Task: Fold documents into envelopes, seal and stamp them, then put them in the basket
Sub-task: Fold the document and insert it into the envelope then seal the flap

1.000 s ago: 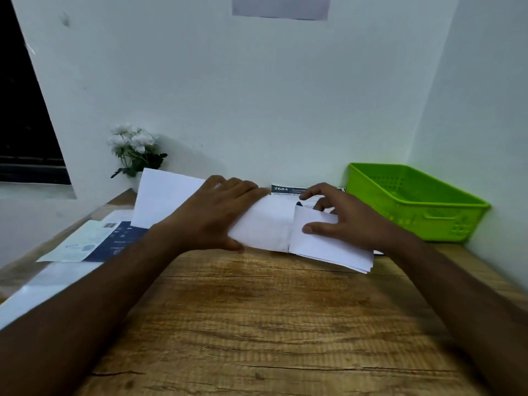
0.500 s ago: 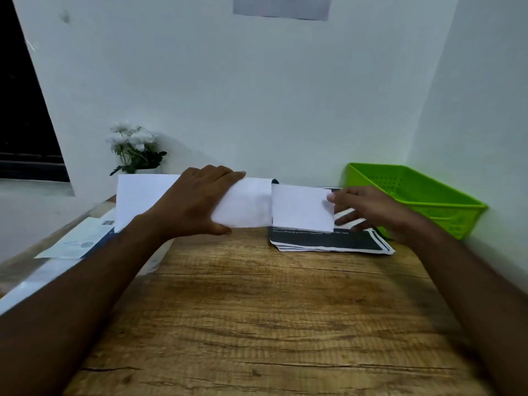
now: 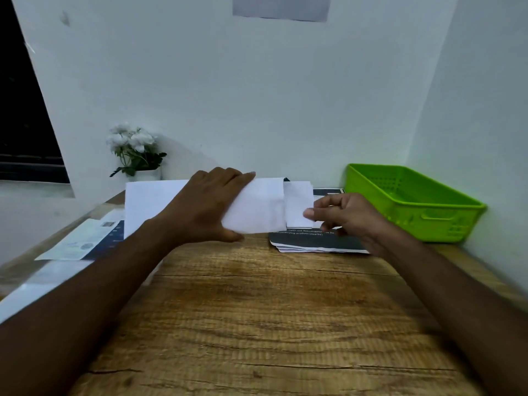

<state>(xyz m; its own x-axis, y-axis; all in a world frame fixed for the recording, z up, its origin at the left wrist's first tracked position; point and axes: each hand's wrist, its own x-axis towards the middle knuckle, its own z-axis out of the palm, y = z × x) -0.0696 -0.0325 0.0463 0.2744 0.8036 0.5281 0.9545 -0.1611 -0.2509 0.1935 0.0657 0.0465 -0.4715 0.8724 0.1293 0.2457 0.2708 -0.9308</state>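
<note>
A: Your left hand [image 3: 208, 207] holds the white envelope [image 3: 260, 210] around its middle. Your fingers curl over the top edge and your thumb sits under the bottom edge. Your right hand [image 3: 348, 215] pinches the folded paper [image 3: 297, 201] by its right end, with your thumb [image 3: 310, 214] in front.

B: The paper is partly in. Its left end is tucked into the open right end of the envelope, and the rest sticks out. You hold both up facing you, at the far side of the table [image 3: 257, 310], right by the pile of documents [image 3: 314, 242]. I cannot tell if the bottom edge rests on the wood.

A: Paper like this is very light and thin. It bends if you push it from far back. So I think you do best to pinch close to the envelope's mouth and push a little at a time.

B: The envelope is soft too. If you squeeze it flat with your left hand, the mouth may close. Then the paper may catch on the edge and crumple. A loose hold should let it slide.

A: It will not break, but a corner can crease or tear. Go slow.

B: I think you have 3 jobs left for this 1: seal it, stamp it, then drop it in the green basket [image 3: 400, 218] on your right.
</note>
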